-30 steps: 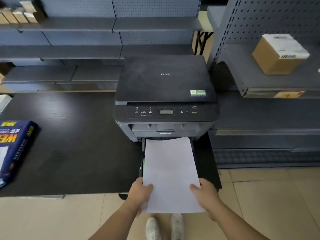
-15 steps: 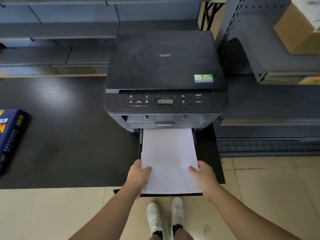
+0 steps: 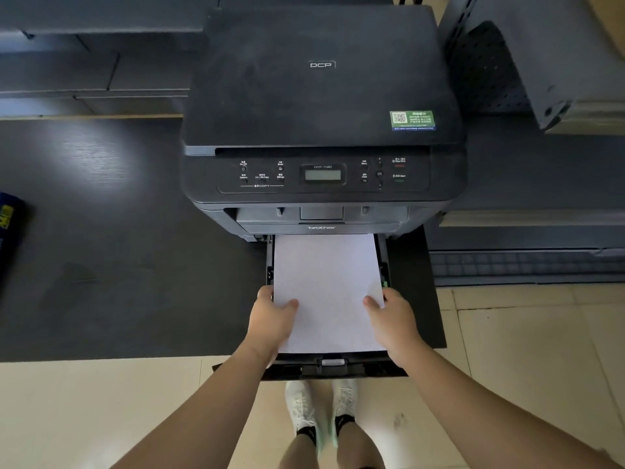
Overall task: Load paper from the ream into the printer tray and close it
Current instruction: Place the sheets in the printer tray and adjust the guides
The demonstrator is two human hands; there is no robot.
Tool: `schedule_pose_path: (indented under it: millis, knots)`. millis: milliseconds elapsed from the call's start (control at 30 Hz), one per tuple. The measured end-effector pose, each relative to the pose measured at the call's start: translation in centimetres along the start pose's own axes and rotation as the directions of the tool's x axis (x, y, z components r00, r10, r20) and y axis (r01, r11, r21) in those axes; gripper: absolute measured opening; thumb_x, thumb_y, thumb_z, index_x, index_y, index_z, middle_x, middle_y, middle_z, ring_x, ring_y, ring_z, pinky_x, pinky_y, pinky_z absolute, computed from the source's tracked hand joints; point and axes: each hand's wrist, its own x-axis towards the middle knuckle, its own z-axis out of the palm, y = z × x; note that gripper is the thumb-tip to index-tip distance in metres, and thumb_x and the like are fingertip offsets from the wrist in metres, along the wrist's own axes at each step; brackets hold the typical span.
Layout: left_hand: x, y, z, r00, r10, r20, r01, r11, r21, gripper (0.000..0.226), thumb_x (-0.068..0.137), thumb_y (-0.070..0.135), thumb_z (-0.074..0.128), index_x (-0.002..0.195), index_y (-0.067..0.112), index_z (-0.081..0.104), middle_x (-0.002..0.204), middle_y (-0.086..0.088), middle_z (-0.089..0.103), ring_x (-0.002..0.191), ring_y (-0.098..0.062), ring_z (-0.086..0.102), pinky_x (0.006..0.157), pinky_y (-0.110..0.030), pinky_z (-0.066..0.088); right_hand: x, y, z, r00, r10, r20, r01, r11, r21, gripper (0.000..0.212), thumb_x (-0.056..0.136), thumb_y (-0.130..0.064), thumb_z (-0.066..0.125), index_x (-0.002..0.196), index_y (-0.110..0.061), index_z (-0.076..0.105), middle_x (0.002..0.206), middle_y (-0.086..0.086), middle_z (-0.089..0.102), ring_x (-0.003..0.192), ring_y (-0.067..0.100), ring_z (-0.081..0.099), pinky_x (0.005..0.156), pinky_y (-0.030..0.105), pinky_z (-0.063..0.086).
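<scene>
A black printer (image 3: pixel 321 96) stands on a dark table (image 3: pixel 118 248). Its paper tray (image 3: pixel 338 367) is pulled out toward me over the table's front edge. A white stack of paper (image 3: pixel 326 282) lies in the tray, its far end under the printer body. My left hand (image 3: pixel 272 319) grips the stack's left edge, thumb on top. My right hand (image 3: pixel 392 319) grips the right edge the same way. The blue ream wrapper (image 3: pixel 8 225) shows only as a sliver at the far left edge.
Grey metal shelving (image 3: pixel 527 62) stands close on the printer's right, with lower shelves (image 3: pixel 524 231) beside the tray. More grey shelves (image 3: pixel 94 62) run behind the table. My white shoes (image 3: pixel 318 411) are on the tiled floor below the tray.
The paper has slid further into the tray and dropped flat, so the tray's front lip now shows. Both hands moved forward with it. The camera moved closer and tilted down.
</scene>
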Motion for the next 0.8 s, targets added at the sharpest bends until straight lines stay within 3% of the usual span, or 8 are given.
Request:
schedule_pose_path:
  millis: [100, 200, 333, 433, 533, 600, 700, 800]
  knots:
    - [-0.1, 0.0, 0.0, 1.000, -0.023, 0.012, 0.023, 1.000, 0.002, 0.030, 0.093, 0.014, 0.060, 0.116, 0.025, 0.044, 0.094, 0.010, 0.062, 0.081, -0.010, 0.064, 0.056, -0.023, 0.047, 0.1, 0.6, -0.4, 0.998, 0.058, 0.032, -0.058, 0.998, -0.004, 0.041, 0.096, -0.037, 0.057, 0.128, -0.011, 0.059, 0.120, 0.006, 0.066, 0.102, 0.021, 0.062, 0.080, 0.032, 0.051]
    - [-0.4, -0.2, -0.3, 0.998, -0.047, 0.048, 0.045, 0.998, 0.044, 0.030, 0.091, 0.006, 0.052, 0.115, 0.022, 0.045, 0.096, 0.006, 0.064, 0.080, -0.015, 0.065, 0.054, -0.025, 0.047, -0.4, 1.0, -1.0, 0.993, 0.087, 0.084, -0.086, 0.996, -0.011, 0.015, 0.093, -0.016, 0.059, 0.105, -0.013, 0.067, 0.102, 0.005, 0.071, 0.086, 0.019, 0.065, 0.064, 0.028, 0.050]
    - [-0.7, -0.5, -0.2, 0.999, -0.020, 0.042, 0.017, 0.998, 0.058, 0.034, 0.091, -0.001, 0.046, 0.118, 0.019, 0.047, 0.107, -0.001, 0.065, 0.088, -0.021, 0.065, 0.067, -0.027, 0.051, -0.7, 1.3, -0.8, 0.999, 0.025, 0.031, -0.024, 0.998, -0.060, 0.012, 0.092, -0.009, 0.055, 0.099, -0.011, 0.065, 0.097, 0.007, 0.071, 0.085, 0.024, 0.066, 0.074, 0.038, 0.055]
    - [-0.8, -0.7, 0.3, 1.000, 0.020, -0.004, -0.020, 0.999, 0.041, 0.035, 0.093, -0.002, 0.046, 0.124, 0.015, 0.046, 0.113, -0.004, 0.064, 0.092, -0.022, 0.062, 0.074, -0.030, 0.049, -0.7, 1.4, -0.1, 1.000, 0.000, -0.006, -0.001, 0.998, -0.061, 0.014, 0.096, -0.012, 0.055, 0.107, -0.011, 0.063, 0.101, 0.006, 0.069, 0.088, 0.023, 0.065, 0.069, 0.032, 0.051]
    - [-0.9, -0.7, 0.5, 0.999, 0.017, -0.033, -0.016, 1.000, 0.024, 0.039, 0.092, 0.004, 0.052, 0.129, 0.014, 0.044, 0.104, 0.002, 0.062, 0.083, -0.015, 0.062, 0.062, -0.027, 0.048, -0.5, 1.4, 0.0, 1.000, 0.029, 0.008, -0.029, 0.999, -0.019, 0.019, 0.095, -0.020, 0.056, 0.109, -0.011, 0.065, 0.102, 0.004, 0.070, 0.089, 0.021, 0.066, 0.069, 0.031, 0.050]
    - [-1.1, -0.2, 0.2, 0.999, -0.023, 0.030, 0.023, 1.000, 0.003, 0.046, 0.088, 0.003, 0.056, 0.129, 0.019, 0.042, 0.100, 0.005, 0.062, 0.081, -0.010, 0.061, 0.057, -0.024, 0.047, -0.4, 1.3, -0.4, 0.996, 0.073, 0.060, -0.075, 0.997, 0.028, 0.019, 0.093, -0.020, 0.060, 0.110, -0.016, 0.065, 0.102, 0.001, 0.071, 0.091, 0.019, 0.066, 0.067, 0.029, 0.050]
    - [-1.7, 0.0, -0.8, 0.968, -0.075, 0.240, 0.068, 0.997, 0.040, 0.071, 0.079, -0.012, 0.052, 0.128, 0.034, 0.031, 0.107, 0.002, 0.062, 0.088, -0.010, 0.059, 0.066, -0.023, 0.049, -0.4, 1.7, -1.1, 0.980, 0.101, 0.169, -0.108, 0.994, 0.031, 0.033, 0.086, -0.005, 0.064, 0.115, -0.021, 0.060, 0.106, -0.002, 0.071, 0.098, 0.020, 0.067, 0.081, 0.034, 0.056]
    - [-1.7, -0.3, -1.4, 0.963, -0.050, 0.264, 0.033, 0.997, 0.069, 0.085, 0.074, -0.018, 0.046, 0.140, 0.034, 0.029, 0.110, 0.000, 0.062, 0.088, -0.014, 0.060, 0.066, -0.024, 0.052, -0.6, 1.8, -1.4, 0.983, 0.064, 0.173, -0.066, 0.998, 0.006, 0.038, 0.085, 0.000, 0.060, 0.118, -0.019, 0.060, 0.108, -0.001, 0.072, 0.098, 0.021, 0.068, 0.089, 0.040, 0.058]
